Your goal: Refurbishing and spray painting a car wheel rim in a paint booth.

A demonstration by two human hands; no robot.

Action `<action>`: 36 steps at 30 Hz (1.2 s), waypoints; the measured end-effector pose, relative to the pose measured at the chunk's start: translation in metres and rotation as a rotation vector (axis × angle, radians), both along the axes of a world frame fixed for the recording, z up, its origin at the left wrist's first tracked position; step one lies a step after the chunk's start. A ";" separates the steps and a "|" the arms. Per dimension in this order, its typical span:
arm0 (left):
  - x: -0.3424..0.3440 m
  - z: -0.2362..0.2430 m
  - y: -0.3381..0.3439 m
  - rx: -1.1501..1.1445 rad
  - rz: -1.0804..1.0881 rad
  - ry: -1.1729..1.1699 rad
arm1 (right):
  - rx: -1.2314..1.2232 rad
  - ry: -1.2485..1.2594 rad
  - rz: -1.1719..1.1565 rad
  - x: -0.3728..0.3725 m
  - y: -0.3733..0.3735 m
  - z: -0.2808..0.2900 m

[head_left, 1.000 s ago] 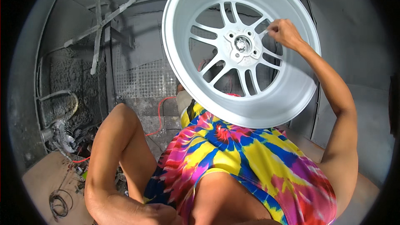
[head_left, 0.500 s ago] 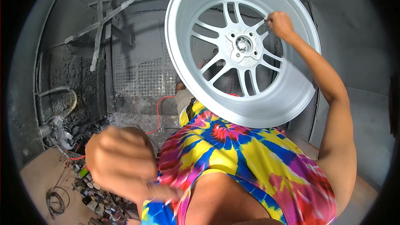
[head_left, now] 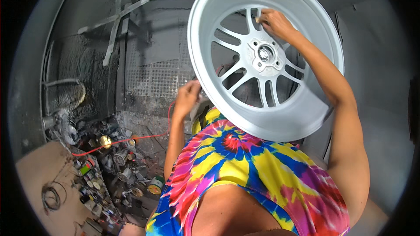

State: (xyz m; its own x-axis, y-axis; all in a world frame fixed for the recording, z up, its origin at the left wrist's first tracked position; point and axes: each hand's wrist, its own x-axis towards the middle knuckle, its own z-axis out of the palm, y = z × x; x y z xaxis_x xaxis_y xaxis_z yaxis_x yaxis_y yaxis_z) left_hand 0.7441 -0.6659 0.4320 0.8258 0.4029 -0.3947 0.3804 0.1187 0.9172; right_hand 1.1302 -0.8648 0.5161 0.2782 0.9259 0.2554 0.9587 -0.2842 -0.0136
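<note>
A silver-grey wheel rim with paired spokes stands tilted in front of me, its hollow inner side in view. My right hand reaches inside it, fingers closed at the upper spokes above the hub. A small pale bit shows at those fingertips, too small to name. Beside the wheel's left outer edge is my left hand, its fingers bent in and slightly blurred. Whether they touch the rim or hold anything I cannot make out. What bears the wheel from below is hidden.
A red hose runs over the floor at left. Several cans, jars and tools crowd the lower left, near a coiled dark cable. A grey metal cross-shaped frame stands far left. Grey panels close in on the right.
My left hand has moved forward from low at left to the wheel's left edge. My right hand has shifted left along the spokes. In the picture the wheel sits slightly further right.
</note>
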 end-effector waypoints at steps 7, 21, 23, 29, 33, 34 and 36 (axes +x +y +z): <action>-0.003 -0.027 -0.040 -0.353 0.109 -0.050 | -0.015 0.264 -0.036 0.028 0.017 0.022; 0.067 -0.035 0.019 -0.263 0.261 -0.038 | -0.018 0.273 0.137 -0.008 0.042 0.009; 0.074 -0.031 0.029 -0.241 0.287 -0.049 | -0.130 0.091 0.137 -0.017 0.047 0.003; 0.049 -0.033 0.019 -0.271 0.363 -0.082 | -0.374 0.546 -0.028 0.010 0.006 0.024; 0.032 -0.050 -0.009 -0.271 0.322 -0.059 | -0.046 0.314 -0.099 0.003 0.023 0.020; 0.031 -0.050 -0.017 -0.275 0.313 -0.047 | 0.046 0.076 -0.093 0.002 0.023 0.011; 0.026 -0.045 -0.027 -0.225 0.292 -0.061 | -0.076 0.048 -0.114 0.001 0.018 -0.003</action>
State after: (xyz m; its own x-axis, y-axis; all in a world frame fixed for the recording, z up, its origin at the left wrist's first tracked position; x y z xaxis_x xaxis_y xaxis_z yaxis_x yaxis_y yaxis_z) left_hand 0.7701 -0.6926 0.3866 0.7133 0.5342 -0.4536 0.2461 0.4151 0.8759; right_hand 1.1313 -0.8470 0.5132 0.3925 0.9040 0.1696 0.9190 -0.3929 -0.0331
